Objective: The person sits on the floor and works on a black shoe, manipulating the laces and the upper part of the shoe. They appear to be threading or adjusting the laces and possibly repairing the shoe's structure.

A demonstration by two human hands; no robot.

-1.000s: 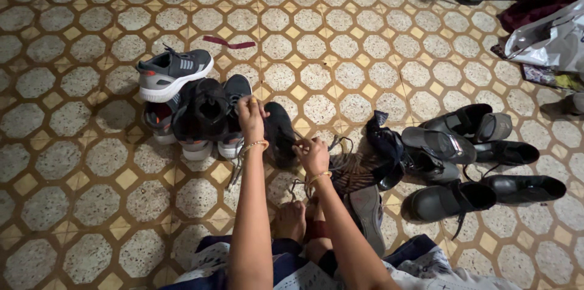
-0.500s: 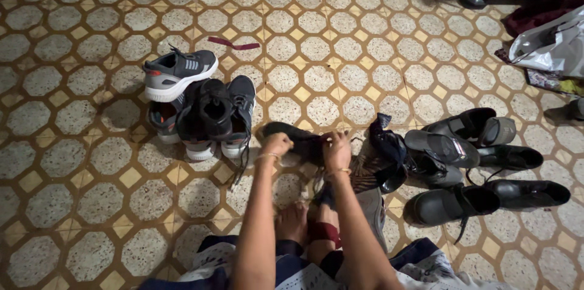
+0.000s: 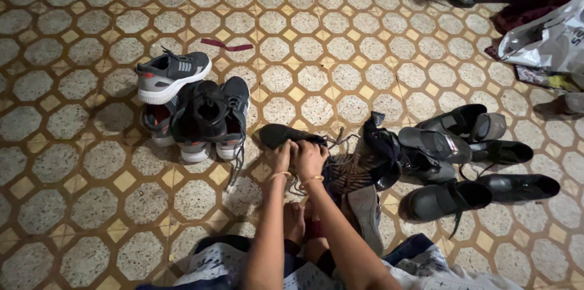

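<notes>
Hands meet low over the patterned tile floor (image 3: 73, 217): the left hand (image 3: 281, 157) and right hand (image 3: 309, 159) sit side by side, fingers closed on the near end of a black shoe (image 3: 281, 135) lying on the tiles just ahead of the person's bare feet. Grey sneakers (image 3: 194, 98) are piled to the left, black sandals and shoes (image 3: 468, 156) to the right

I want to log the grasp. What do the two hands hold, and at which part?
Both the left hand and the right hand grip a black shoe at its rear end, near the laces.
</notes>
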